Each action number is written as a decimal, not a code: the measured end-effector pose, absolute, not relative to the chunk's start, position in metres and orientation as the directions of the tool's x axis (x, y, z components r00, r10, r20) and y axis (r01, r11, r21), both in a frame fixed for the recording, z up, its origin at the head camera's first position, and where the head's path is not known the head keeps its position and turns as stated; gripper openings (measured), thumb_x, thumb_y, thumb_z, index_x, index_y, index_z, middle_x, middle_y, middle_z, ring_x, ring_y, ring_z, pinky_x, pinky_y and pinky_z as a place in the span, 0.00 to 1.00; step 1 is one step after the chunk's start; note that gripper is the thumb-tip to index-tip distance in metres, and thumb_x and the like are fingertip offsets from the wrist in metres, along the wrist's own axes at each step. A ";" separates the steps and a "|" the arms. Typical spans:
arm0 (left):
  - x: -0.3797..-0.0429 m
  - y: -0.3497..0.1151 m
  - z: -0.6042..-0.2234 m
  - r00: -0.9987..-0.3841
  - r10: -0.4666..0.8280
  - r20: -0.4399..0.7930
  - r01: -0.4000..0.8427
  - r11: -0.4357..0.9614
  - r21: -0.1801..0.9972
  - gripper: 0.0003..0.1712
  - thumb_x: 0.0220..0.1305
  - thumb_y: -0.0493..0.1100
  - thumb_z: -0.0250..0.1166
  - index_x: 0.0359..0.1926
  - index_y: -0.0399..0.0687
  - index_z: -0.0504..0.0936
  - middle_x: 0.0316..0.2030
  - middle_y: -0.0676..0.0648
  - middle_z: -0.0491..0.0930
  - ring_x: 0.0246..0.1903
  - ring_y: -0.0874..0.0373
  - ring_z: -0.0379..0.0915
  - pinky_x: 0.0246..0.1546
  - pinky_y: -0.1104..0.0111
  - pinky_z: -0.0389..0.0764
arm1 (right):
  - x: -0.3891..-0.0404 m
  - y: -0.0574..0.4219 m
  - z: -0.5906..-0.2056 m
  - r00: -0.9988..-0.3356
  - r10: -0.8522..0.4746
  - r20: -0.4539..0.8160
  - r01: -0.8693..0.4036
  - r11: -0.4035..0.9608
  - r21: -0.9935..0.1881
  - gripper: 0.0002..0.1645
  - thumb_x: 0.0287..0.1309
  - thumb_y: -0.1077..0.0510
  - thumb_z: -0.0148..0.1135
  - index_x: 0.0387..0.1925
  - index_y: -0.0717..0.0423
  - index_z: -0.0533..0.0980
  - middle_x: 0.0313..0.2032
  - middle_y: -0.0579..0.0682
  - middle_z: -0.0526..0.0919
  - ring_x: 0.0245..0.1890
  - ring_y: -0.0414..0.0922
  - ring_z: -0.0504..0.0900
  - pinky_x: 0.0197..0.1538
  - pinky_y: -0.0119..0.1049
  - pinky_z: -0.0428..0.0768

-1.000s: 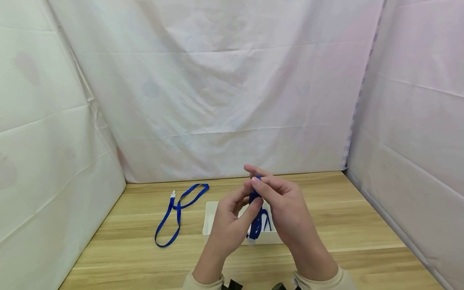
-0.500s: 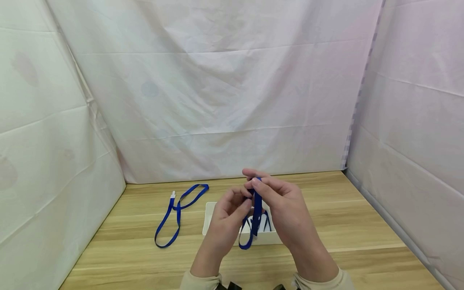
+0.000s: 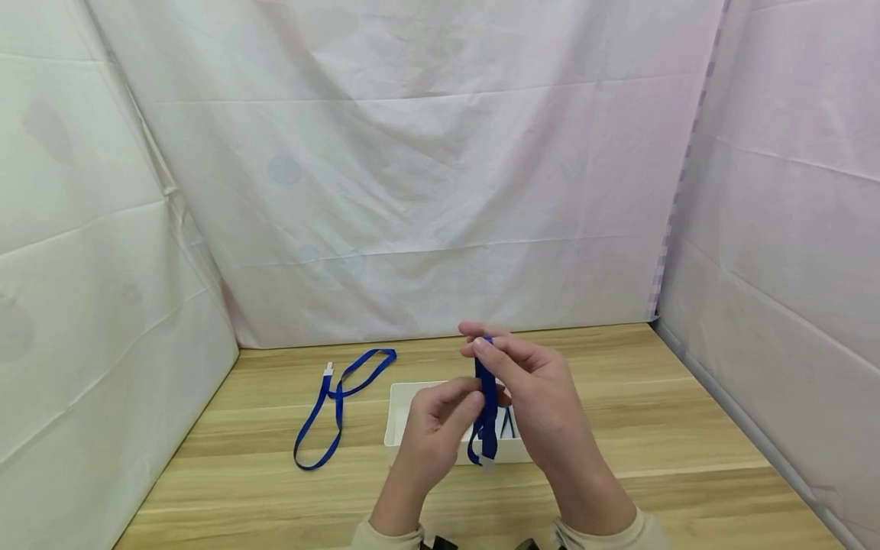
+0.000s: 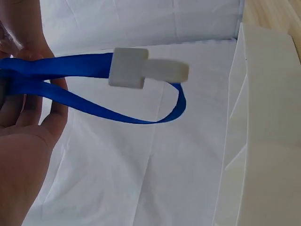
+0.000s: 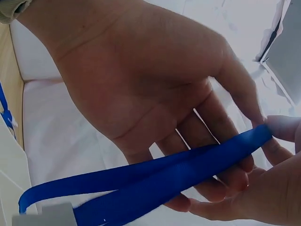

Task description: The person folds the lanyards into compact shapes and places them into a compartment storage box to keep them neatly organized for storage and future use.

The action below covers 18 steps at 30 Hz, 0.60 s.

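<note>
A folded blue lanyard [image 3: 486, 405] hangs upright between my two hands above the white box. Thumb and fingers of my right hand [image 3: 550, 397] pinch its upper fold. Lower down, my left hand [image 3: 433, 428] pinches the strap from the side with thumb and index finger. The lanyard's white plastic clip [image 4: 129, 68] dangles at the bottom, with a loose loop of strap beside it. In the right wrist view the flat doubled strap [image 5: 188, 169] runs across the right hand's fingers.
Behind the hands stands a white box [image 3: 402, 412], partly hidden, with more blue strap [image 3: 507, 422] in it. To the left, a second blue lanyard [image 3: 339, 412] with a white clip lies in loops on the wooden table [image 3: 241, 489]. Pale cloth [image 3: 440, 191] hangs behind.
My left hand first drew away to the left, and a wide loop of strap showed below; now it grips lower on the strap and the loop is narrower. My right hand stays almost still.
</note>
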<state>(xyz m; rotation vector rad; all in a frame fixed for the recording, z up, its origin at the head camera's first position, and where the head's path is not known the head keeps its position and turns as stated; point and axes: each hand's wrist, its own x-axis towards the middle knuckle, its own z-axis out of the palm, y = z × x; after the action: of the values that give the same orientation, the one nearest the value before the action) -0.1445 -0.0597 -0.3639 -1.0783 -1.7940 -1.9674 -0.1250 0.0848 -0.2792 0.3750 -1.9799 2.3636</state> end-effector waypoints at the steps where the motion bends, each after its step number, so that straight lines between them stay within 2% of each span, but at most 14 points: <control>1: -0.145 -0.060 -0.364 -0.687 0.285 0.668 0.643 -0.189 0.742 0.13 0.80 0.30 0.54 0.49 0.27 0.84 0.39 0.26 0.87 0.45 0.54 0.89 0.53 0.64 0.89 | -0.125 0.084 -0.279 -0.970 -0.126 0.207 -0.181 -0.188 -0.965 0.12 0.72 0.53 0.68 0.39 0.56 0.89 0.63 0.52 0.85 0.69 0.51 0.76 0.54 0.40 0.80; 4: -0.145 -0.060 -0.366 -0.694 0.301 0.654 0.646 -0.142 0.750 0.10 0.79 0.32 0.59 0.45 0.32 0.87 0.37 0.30 0.88 0.43 0.63 0.86 0.48 0.65 0.89 | -0.126 0.083 -0.280 -0.970 -0.120 0.213 -0.191 -0.173 -0.966 0.13 0.73 0.54 0.67 0.44 0.60 0.89 0.63 0.51 0.86 0.70 0.48 0.76 0.60 0.41 0.77; 7: -0.145 -0.061 -0.367 -0.700 0.314 0.642 0.643 -0.116 0.757 0.10 0.78 0.33 0.60 0.42 0.34 0.88 0.34 0.33 0.88 0.41 0.65 0.84 0.45 0.66 0.88 | -0.126 0.083 -0.280 -0.969 -0.105 0.226 -0.209 -0.147 -0.967 0.15 0.74 0.55 0.65 0.51 0.63 0.87 0.63 0.50 0.86 0.69 0.44 0.77 0.70 0.44 0.73; 10: -0.145 -0.061 -0.369 -0.693 0.330 0.641 0.642 -0.123 0.757 0.10 0.78 0.32 0.60 0.41 0.34 0.87 0.33 0.32 0.87 0.40 0.65 0.81 0.44 0.67 0.86 | -0.125 0.084 -0.279 -0.963 -0.092 0.253 -0.242 -0.111 -0.964 0.17 0.75 0.54 0.64 0.53 0.63 0.86 0.62 0.48 0.87 0.68 0.44 0.79 0.76 0.47 0.68; 15: -0.144 -0.064 -0.365 -0.697 0.277 0.661 0.640 -0.174 0.748 0.11 0.79 0.31 0.58 0.42 0.31 0.86 0.34 0.29 0.86 0.41 0.66 0.83 0.44 0.67 0.87 | -0.126 0.089 -0.292 -0.936 -0.052 0.348 -0.348 -0.010 -0.937 0.18 0.79 0.51 0.59 0.49 0.60 0.88 0.63 0.46 0.86 0.70 0.44 0.79 0.77 0.53 0.69; 18: -0.143 -0.068 -0.359 -0.711 0.216 0.669 0.641 -0.194 0.743 0.13 0.80 0.31 0.56 0.42 0.30 0.85 0.36 0.28 0.85 0.43 0.65 0.86 0.48 0.66 0.88 | -0.124 0.093 -0.314 -0.929 -0.018 0.371 -0.371 0.084 -0.925 0.17 0.80 0.50 0.58 0.49 0.56 0.87 0.64 0.45 0.85 0.68 0.40 0.80 0.73 0.48 0.76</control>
<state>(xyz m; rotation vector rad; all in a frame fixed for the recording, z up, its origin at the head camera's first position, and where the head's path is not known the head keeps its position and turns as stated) -0.1426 -0.0679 -0.3586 -0.9968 -1.7657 -1.9779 -0.1243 0.0930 -0.3137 0.3892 -2.1004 1.9233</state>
